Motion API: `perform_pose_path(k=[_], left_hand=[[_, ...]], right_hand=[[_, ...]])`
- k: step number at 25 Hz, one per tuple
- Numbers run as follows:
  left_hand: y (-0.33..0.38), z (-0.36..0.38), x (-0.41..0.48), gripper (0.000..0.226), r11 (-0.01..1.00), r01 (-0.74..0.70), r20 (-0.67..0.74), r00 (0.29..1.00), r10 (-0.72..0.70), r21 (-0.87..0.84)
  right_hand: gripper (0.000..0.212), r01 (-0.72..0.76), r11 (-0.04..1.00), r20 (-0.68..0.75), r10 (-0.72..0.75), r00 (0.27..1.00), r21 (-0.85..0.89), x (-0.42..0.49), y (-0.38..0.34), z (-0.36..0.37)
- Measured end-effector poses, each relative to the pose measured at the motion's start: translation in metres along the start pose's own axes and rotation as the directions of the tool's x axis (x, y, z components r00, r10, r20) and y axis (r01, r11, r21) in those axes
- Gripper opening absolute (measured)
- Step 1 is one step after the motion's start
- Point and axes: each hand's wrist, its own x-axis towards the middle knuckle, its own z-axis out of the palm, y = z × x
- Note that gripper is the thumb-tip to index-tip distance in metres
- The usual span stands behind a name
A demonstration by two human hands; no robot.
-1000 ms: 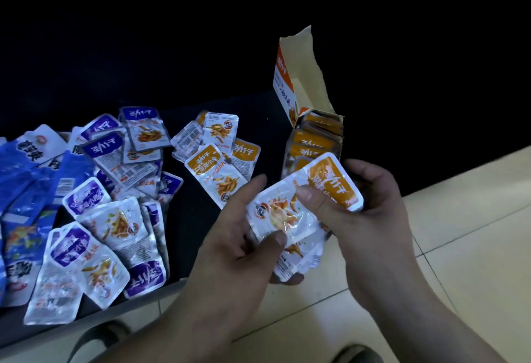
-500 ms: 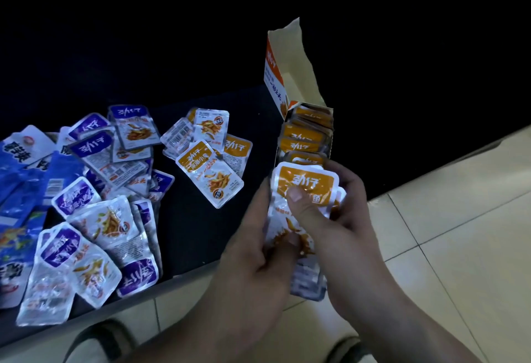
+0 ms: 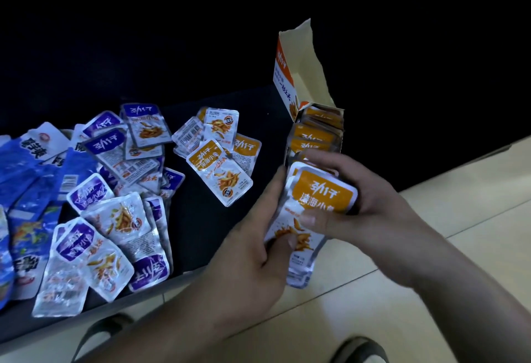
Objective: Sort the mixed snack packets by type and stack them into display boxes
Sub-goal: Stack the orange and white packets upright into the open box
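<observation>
Both hands hold a small stack of orange-topped snack packets upright, just in front of the open orange display box. My left hand grips the stack's left edge, thumb on its lower face. My right hand wraps its right side, thumb across the front. The box holds a row of orange packets standing on edge. A few loose orange packets lie on the dark table. Purple-topped packets are heaped to the left, blue packets at the far left.
The table's front edge runs diagonally below the heap. Pale floor tiles lie beneath my hands. The tips of two dark sandals show at the bottom. The background behind the box is black.
The top orange packet was turned from a slant to upright and squared onto the stack. Both hands closed in around the stack, close to the box's open end.
</observation>
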Motion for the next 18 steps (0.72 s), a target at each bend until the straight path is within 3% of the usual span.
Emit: perform_pose_path(k=[3, 6, 8, 11, 14, 18], left_hand=[[0.000, -0.004, 0.006, 0.063, 0.999, -0.003, -0.004, 1.000, 0.003, -0.048], [-0.005, -0.007, 0.022, 0.039, 0.999, 0.043, -0.144, 0.989, -0.047, -0.030], [-0.006, -0.011, 0.030, 0.029, 0.995, 0.097, -0.159, 0.983, -0.095, 0.000], [0.000, -0.007, 0.031, 0.016, 0.976, 0.177, -0.134, 0.972, -0.193, -0.125], [0.002, 0.003, 0.025, 0.025, 0.932, 0.229, -0.036, 0.968, -0.249, -0.281], [-0.003, 0.005, 0.021, 0.034, 0.943, 0.189, -0.107, 0.968, -0.225, -0.272]], right_hand=[[0.073, -0.011, 0.988, 0.002, 0.011, 1.000, -0.155, 0.004, -0.007, -0.012], [0.065, 0.097, 0.966, -0.136, -0.132, 0.982, -0.240, 0.007, -0.012, -0.016], [0.064, 0.155, 0.954, -0.235, -0.217, 0.947, -0.256, 0.008, -0.014, -0.023], [0.063, 0.230, 0.954, -0.315, -0.282, 0.906, -0.193, 0.006, -0.015, -0.027], [0.062, 0.246, 0.969, -0.343, -0.243, 0.907, -0.038, 0.007, -0.010, -0.027], [0.071, 0.204, 0.979, -0.321, -0.184, 0.929, 0.029, 0.007, -0.002, -0.031]])
